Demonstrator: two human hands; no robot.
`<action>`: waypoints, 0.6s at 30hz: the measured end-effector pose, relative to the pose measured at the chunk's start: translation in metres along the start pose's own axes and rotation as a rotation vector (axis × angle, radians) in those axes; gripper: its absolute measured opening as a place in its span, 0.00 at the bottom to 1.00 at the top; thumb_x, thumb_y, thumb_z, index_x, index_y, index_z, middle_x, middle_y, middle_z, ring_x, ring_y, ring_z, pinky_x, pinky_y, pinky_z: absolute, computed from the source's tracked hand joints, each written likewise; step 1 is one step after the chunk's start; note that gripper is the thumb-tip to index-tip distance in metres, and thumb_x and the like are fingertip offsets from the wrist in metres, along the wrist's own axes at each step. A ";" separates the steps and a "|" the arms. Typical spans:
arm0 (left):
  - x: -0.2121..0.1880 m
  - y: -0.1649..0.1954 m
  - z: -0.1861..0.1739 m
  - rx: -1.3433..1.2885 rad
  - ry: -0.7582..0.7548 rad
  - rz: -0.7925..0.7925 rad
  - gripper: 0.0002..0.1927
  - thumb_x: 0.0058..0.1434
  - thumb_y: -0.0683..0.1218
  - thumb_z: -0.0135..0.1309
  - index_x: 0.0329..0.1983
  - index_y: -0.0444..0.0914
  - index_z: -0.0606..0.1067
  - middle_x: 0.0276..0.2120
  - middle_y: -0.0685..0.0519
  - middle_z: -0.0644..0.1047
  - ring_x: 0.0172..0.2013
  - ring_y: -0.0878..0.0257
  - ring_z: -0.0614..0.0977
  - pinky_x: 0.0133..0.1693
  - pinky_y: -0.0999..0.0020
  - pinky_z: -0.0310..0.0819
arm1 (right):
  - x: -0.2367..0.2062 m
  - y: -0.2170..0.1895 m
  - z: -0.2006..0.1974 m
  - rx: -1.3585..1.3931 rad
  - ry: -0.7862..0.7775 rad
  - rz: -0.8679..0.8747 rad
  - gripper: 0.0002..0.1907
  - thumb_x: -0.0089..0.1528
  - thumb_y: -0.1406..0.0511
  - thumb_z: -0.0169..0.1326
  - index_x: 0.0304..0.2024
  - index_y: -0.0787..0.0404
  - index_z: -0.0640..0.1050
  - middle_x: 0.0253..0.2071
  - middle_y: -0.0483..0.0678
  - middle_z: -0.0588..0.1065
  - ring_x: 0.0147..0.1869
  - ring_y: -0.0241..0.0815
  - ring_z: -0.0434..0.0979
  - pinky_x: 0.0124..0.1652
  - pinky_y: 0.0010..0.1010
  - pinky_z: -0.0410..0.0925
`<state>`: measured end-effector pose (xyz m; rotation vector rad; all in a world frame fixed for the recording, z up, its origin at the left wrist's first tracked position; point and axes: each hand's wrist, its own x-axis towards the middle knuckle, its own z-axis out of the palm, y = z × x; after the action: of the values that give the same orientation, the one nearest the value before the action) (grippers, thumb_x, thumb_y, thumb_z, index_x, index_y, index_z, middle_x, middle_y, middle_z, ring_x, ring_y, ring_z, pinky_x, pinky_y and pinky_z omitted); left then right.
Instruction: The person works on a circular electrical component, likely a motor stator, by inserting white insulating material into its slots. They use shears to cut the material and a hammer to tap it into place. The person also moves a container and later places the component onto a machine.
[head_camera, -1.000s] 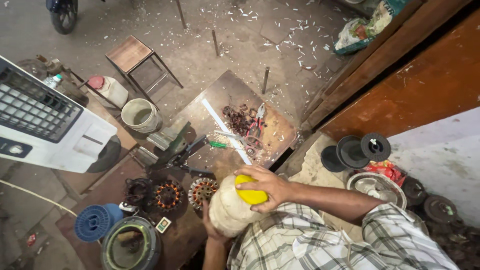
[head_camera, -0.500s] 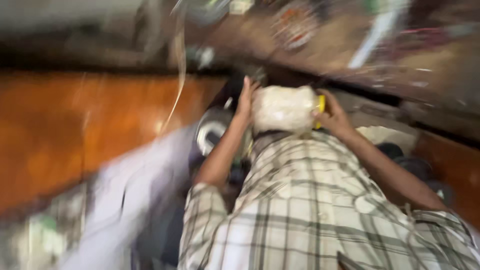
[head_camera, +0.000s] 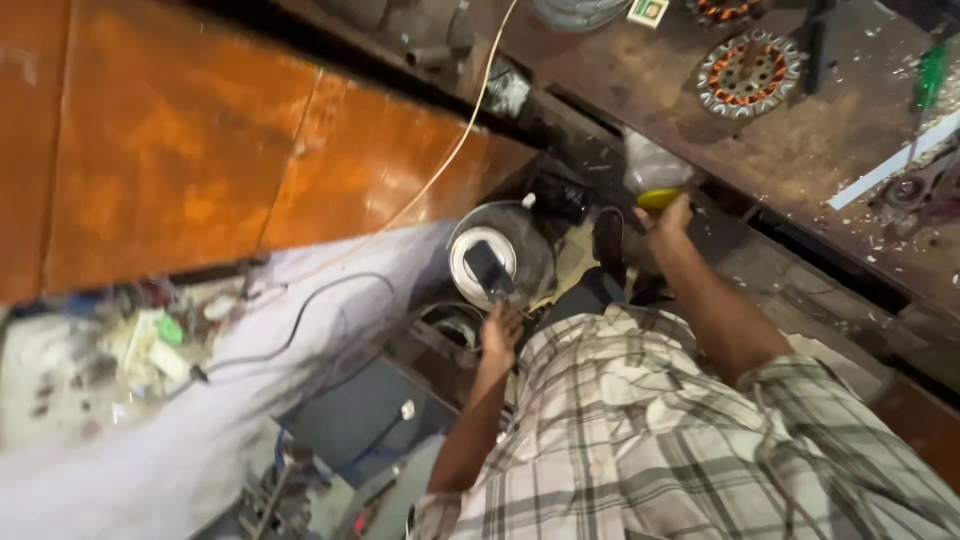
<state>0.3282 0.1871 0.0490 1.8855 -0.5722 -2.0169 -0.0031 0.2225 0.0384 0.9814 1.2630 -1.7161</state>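
Jar (head_camera: 648, 168), pale and translucent with a yellow lid (head_camera: 660, 198): it is at the fingertips of the right hand (head_camera: 672, 218), lid end toward the palm and body pointing away from the wrist. The jar is off the surface (head_camera: 780, 150), in the dark gap just beyond the hand.

Right hand: fingers closed round the lid end. The grip looks like fingertips only, and the palm contact is hidden.

Left hand (head_camera: 500, 335): fingers loosely open and not pressed together. The tips are at the near edge of a dark flat piece (head_camera: 487, 268), which lies on a round white-topped can (head_camera: 468, 262) just beyond the hand. I cannot tell whether the fingers pinch it or only touch it.

Surroundings: a wound stator (head_camera: 750, 72) lies on the surface, well beyond the right hand. A white cable (head_camera: 440, 170) runs beyond the left hand.

Judgement on handling:
- A lid-end hold leaves the jar body unsupported. It would be steadier if the fingers wrapped further onto the body, or if the jar were kept lid-up.
- If the lid is loose, this grip carries the jar by the lid alone, so the contents could spill.
- The gap is cluttered and dim, so the jar should stay clear of the surface edge beside the knuckles.
- The left hand is best steadied on the can rim so the flat piece does not slide off.
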 end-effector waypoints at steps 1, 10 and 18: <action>-0.002 -0.010 0.001 -0.019 0.043 -0.002 0.34 0.63 0.60 0.52 0.66 0.38 0.66 0.58 0.42 0.76 0.59 0.46 0.75 0.60 0.47 0.65 | 0.005 -0.006 -0.002 0.111 -0.027 0.000 0.35 0.64 0.40 0.43 0.64 0.53 0.69 0.61 0.49 0.72 0.60 0.54 0.76 0.47 0.54 0.78; 0.000 -0.009 0.032 0.191 -0.123 0.166 0.17 0.65 0.49 0.59 0.52 0.33 0.78 0.45 0.46 0.81 0.44 0.56 0.83 0.46 0.63 0.79 | -0.022 -0.052 -0.026 -0.828 -0.189 -0.385 0.18 0.67 0.57 0.55 0.57 0.57 0.78 0.48 0.53 0.79 0.50 0.51 0.80 0.50 0.44 0.73; -0.011 0.008 0.030 0.210 0.057 0.222 0.14 0.65 0.51 0.62 0.46 0.37 0.78 0.36 0.50 0.77 0.30 0.62 0.74 0.31 0.67 0.68 | -0.056 -0.200 0.026 -1.299 -0.016 -1.368 0.25 0.66 0.55 0.68 0.47 0.70 0.77 0.37 0.63 0.79 0.38 0.62 0.80 0.38 0.48 0.70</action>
<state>0.2988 0.1880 0.0643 1.8906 -0.9649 -1.8157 -0.1654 0.2464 0.1684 -0.8692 2.7135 -1.0643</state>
